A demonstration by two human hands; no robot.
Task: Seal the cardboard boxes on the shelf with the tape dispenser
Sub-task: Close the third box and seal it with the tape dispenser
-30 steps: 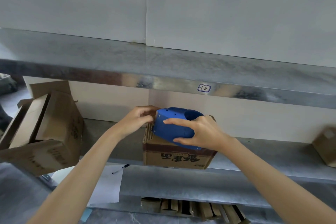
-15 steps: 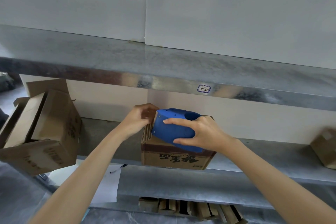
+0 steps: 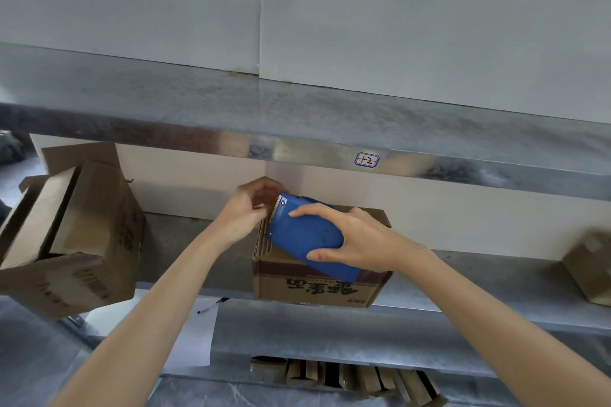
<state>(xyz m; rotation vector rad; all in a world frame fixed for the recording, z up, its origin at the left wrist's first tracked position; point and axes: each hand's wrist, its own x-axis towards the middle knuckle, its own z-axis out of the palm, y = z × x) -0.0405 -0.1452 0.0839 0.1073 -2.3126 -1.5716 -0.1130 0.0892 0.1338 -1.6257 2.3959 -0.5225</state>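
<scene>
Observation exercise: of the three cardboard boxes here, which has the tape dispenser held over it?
The middle box, printed characters on its front, under the blue tape dispenser. The left box lies tipped open; the right box sits apart.

I count 3 cardboard boxes on the shelf (image 3: 512, 274). The blue tape dispenser (image 3: 304, 236) is tilted over the middle box (image 3: 317, 287), toothed edge up-left. The left box (image 3: 82, 235) lies tipped, flaps open. The right box (image 3: 591, 264) looks taped, I think.
</scene>
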